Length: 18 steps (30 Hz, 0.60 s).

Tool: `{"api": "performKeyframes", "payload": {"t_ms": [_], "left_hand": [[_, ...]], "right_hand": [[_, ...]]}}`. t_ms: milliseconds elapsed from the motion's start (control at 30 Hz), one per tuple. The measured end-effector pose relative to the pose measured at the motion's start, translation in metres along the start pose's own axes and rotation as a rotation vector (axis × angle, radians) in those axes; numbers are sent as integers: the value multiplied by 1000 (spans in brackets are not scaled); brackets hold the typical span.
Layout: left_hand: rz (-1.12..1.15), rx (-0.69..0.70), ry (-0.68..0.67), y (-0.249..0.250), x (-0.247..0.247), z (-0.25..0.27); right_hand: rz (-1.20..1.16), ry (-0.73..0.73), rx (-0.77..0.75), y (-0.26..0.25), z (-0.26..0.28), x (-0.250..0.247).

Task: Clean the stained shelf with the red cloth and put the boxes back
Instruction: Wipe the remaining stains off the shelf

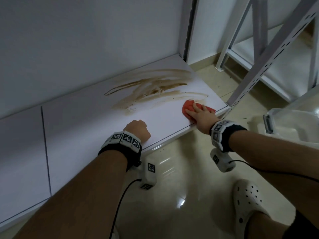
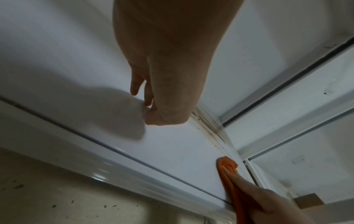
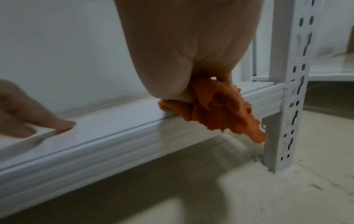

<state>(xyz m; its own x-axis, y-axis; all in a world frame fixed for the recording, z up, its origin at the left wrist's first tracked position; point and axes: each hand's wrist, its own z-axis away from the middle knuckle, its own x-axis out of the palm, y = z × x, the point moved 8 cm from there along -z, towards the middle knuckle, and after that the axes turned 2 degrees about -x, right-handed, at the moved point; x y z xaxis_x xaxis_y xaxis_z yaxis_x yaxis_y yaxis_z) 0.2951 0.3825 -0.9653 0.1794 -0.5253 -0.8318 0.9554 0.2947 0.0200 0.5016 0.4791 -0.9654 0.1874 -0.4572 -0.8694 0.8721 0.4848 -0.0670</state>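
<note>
From the head view, the shelf (image 1: 86, 121) is low and white, and a big brown stain (image 1: 155, 88) is smeared across it. The right hand (image 1: 200, 114) lies on top of the red cloth (image 1: 189, 106), pressing it down at the front of the shelf, just in front of the stain. The left hand (image 1: 138, 130) rests on the shelf front, away from the stain, with its fingers curled under and nothing in it. Most of the stain is still there, so I think the wiping has only just started. A clear plastic box (image 1: 291, 125) sits on the floor beside the shelf, not put back yet. I can't tell what is inside it.

From the left wrist view, the left hand (image 2: 162, 75) leans on the shelf with its fingers tucked in, holding nothing. The red cloth (image 2: 228, 166) peeks out past it under the other hand.

From the right wrist view, the right hand (image 3: 187, 53) pushes the red cloth (image 3: 220, 110) down, and part of the cloth hangs over the shelf's front edge. No box shows here.
</note>
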Motion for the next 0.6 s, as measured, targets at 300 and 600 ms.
{"api": "performKeyframes", "payload": {"t_ms": [300,600], "left_hand": [[-17,-17,17,-2,1,-5],[17,1,2,-4,3,-4]], "right_hand": [[87,2,-301,-82,-7,12],[-59,25,84,21,-10,-9]]}}
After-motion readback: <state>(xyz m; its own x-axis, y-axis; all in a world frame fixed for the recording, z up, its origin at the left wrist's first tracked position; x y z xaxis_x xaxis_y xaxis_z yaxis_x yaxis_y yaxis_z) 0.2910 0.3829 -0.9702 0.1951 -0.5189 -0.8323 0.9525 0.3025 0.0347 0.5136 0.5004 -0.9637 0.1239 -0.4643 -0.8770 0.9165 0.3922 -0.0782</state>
